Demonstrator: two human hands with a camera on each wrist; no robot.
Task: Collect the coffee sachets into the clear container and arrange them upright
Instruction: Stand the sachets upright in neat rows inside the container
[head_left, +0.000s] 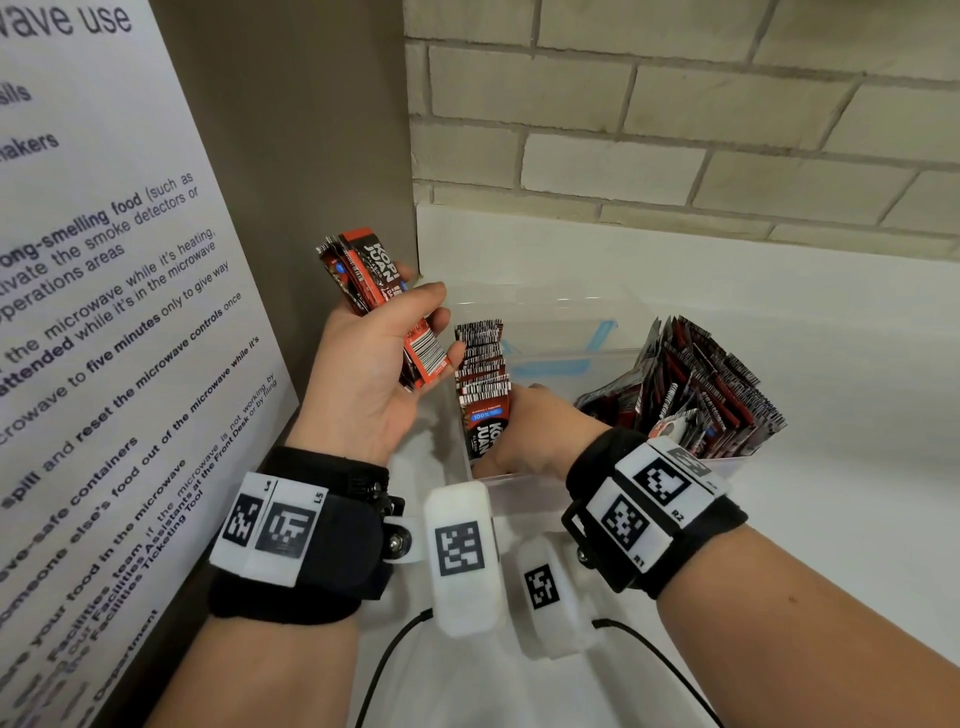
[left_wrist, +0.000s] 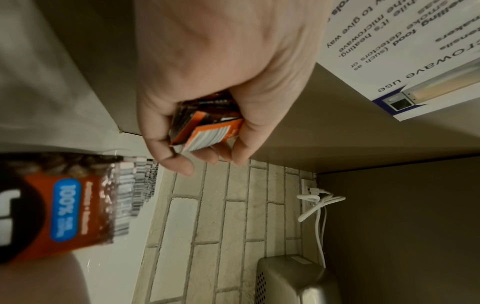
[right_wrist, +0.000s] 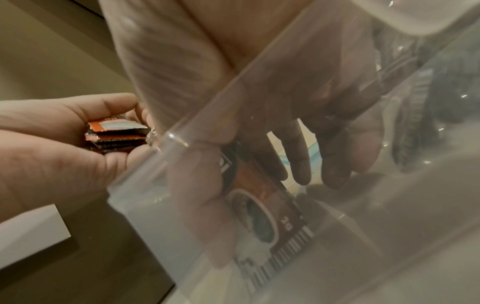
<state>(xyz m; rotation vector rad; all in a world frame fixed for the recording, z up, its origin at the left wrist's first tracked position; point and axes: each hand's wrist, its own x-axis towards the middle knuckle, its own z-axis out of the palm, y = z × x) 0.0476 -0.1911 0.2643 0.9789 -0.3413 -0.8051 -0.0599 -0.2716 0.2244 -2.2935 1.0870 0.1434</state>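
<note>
My left hand (head_left: 439, 319) is raised left of the clear container (head_left: 550, 306) and grips a bundle of red and black coffee sachets (head_left: 374, 296); the bundle (left_wrist: 207, 131) shows between its curled fingers (left_wrist: 179, 162). A row of sachets (head_left: 483, 374) stands upright at the container's left end. My right hand (head_left: 524, 431) is inside the container against that row. Through the clear wall (right_wrist: 233, 86), its thumb (right_wrist: 202, 205) lies on the front sachet (right_wrist: 262, 205), with the fingers (right_wrist: 298, 160) behind. More sachets (head_left: 696, 384) lean in a loose heap at the right.
The container sits on a white counter (head_left: 779, 519) in a corner. A brick wall (head_left: 675, 130) rises behind, and a brown panel with a printed microwave notice (head_left: 104, 312) is close on the left. A white cable (left_wrist: 319, 205) and a metal appliance (left_wrist: 291, 277) are nearby.
</note>
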